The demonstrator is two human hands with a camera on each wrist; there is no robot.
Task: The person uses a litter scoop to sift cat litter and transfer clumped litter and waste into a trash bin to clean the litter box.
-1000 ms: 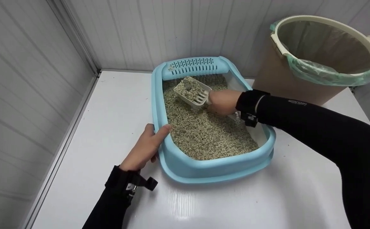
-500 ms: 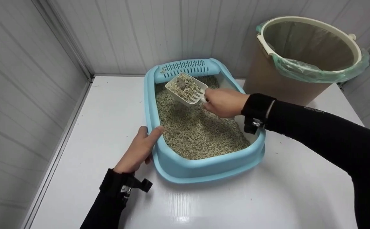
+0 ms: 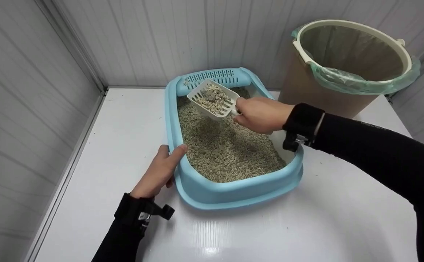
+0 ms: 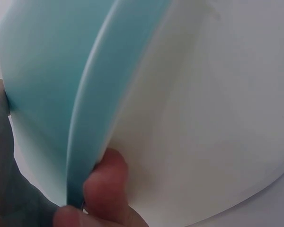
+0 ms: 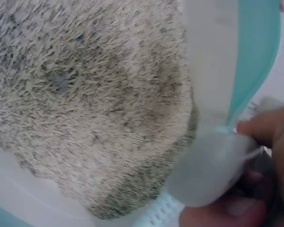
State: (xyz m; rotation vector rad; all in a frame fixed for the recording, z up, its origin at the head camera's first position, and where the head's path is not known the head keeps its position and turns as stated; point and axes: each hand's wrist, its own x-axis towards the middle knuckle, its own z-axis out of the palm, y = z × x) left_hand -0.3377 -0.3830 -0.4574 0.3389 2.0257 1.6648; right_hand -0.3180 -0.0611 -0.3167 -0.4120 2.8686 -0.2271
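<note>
In the head view my right hand grips the handle of a white slotted litter scoop. The scoop hangs above a blue litter box, near its perforated far end, carrying pale pellets and a greyish clump. Pellet litter covers the box's floor. My left hand holds the box's left side, thumb over the rim; in the left wrist view its fingers curl at the blue rim. The right wrist view has a blurred pale part of the scoop in the fingers.
Right of the box stands a tall brown bin, its cream ring holding a green bag. Behind the box rises a panelled wall; another wall runs along the left. The white table has a few specks.
My right hand has lifted the scoop clear of the litter, and fewer pellets lie in it now. My left hand keeps its hold on the box. The head view has shifted slightly.
</note>
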